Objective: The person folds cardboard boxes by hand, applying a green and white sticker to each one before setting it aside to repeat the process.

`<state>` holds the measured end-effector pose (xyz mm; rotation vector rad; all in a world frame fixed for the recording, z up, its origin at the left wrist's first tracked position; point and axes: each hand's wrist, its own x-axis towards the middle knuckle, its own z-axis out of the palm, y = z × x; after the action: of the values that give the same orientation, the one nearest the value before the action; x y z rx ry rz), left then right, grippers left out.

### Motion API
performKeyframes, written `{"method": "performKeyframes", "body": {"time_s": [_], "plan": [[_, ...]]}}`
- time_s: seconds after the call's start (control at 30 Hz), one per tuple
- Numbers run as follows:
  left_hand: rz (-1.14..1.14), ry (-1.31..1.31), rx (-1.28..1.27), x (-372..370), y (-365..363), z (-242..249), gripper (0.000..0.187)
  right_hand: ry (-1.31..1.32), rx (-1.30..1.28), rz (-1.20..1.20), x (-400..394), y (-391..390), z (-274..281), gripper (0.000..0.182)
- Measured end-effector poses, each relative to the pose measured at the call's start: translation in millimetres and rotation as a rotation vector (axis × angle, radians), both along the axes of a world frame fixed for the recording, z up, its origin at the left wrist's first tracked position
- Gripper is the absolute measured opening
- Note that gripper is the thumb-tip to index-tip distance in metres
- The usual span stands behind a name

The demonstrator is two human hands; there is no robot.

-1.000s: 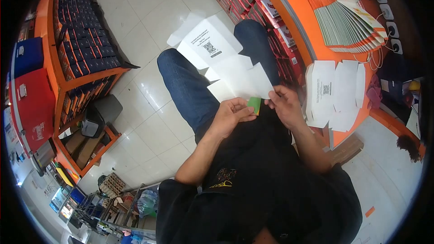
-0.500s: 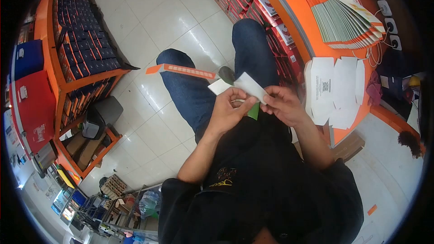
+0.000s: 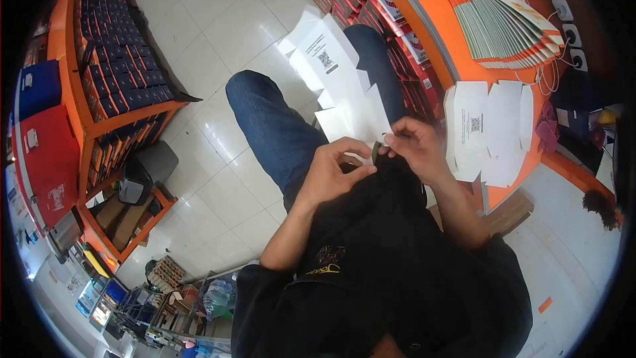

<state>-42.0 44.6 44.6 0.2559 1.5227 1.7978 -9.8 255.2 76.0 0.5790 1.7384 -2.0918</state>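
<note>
A white flattened carton (image 3: 351,79) with cut flaps, printed text and a QR code extends away from me over my lap. Its near end is pinched in my left hand (image 3: 339,167) and my right hand (image 3: 419,149), held close together. A small dark green flap (image 3: 375,152) shows between the fingertips of both hands. My right thumb and fingers press the carton's near right corner. My left fingers curl at its near edge, their tips close to the green flap. The fingers partly hide that edge.
Another white flattened carton (image 3: 490,132) lies on the orange counter (image 3: 457,66) at right, below a fanned stack of folded cartons (image 3: 507,30). Red boxes (image 3: 414,59) stand under the counter. Orange shelving (image 3: 89,116) with dark boxes is at left, beside the tiled floor (image 3: 205,26).
The carton has swung from nearly edge-on, with an orange strip showing, to its white printed face turned up. Both hands stay in nearly the same place, fingers shifted slightly.
</note>
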Motion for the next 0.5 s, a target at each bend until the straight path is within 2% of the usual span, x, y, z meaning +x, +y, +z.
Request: {"method": "performKeyframes", "body": {"time_s": [0.07,0.13,0.17,0.23,0.37,0.47,0.5], "plan": [[0.019,0.015,0.014,3,3,-4,0.018,0.015,0.028,-0.026,1,-1,0,0.011],[0.071,-0.142,-0.023,2,5,-6,0.014,0.008,0.09,0.0,-1,1,-1,0.011],[0.072,-0.14,-0.023,1,7,-8,0.014,0.009,0.09,0.001,-1,1,-1,0.011],[0.176,-0.362,0.076,1,10,-10,0.012,0.054,0.104,0.029,3,1,1,0.009],[0.153,-0.355,0.065,1,13,-12,0.011,0.103,0.163,0.02,13,-4,-10,0.008],[0.117,-0.39,0.071,4,13,-18,0.013,0.099,0.138,-0.079,15,-15,-10,0.007],[0.113,-0.406,0.097,5,13,-19,0.012,0.116,0.199,-0.089,15,-17,-10,0.006]]}}
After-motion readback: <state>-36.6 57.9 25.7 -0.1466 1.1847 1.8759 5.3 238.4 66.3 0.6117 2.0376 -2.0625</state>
